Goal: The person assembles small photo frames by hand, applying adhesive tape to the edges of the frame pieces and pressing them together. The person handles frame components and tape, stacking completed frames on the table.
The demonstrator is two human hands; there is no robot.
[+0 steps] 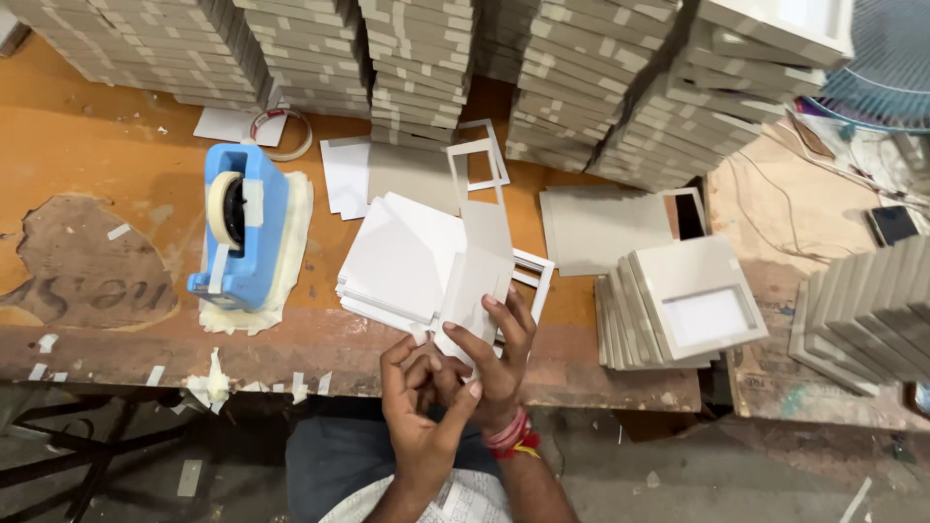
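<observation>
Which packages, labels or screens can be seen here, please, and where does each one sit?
Phone: far right on the bench, a dark flat rectangle, screen unlit.
Stacked boxes: right of the hands, flat grey card squares, the top one with a white window.
No labels or signs show.

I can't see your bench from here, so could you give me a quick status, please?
Both hands, left and right, grip a white card piece. Card stack just behind. Tape dispenser off left, nothing blocking.

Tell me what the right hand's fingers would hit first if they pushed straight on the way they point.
Probably the white card piece that the right hand already holds; beyond it lies the stack of white sheets, though depth is unclear.
</observation>
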